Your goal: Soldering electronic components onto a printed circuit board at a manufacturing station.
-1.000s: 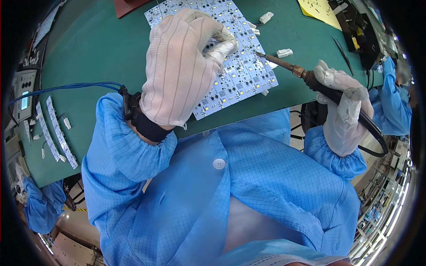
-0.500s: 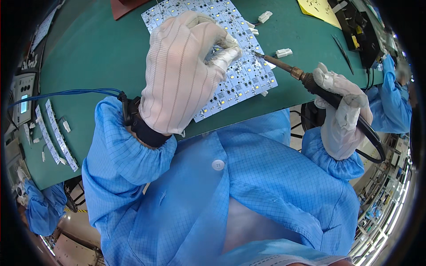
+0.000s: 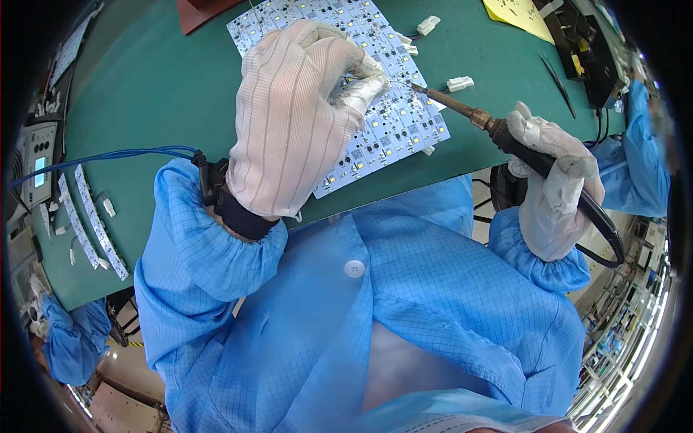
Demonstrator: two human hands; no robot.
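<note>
Left hand pinched fingertips together over the circuit board, contents unclear to me | right hand wrapped the soldering iron, pointing toward the board.

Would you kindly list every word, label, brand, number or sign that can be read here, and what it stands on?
No text is readable.
Lit screen on the gray device: too small to read.
White circuit-board panel: fine printed marks, too small to read.
Board strips: any marks are too small to tell.
</note>
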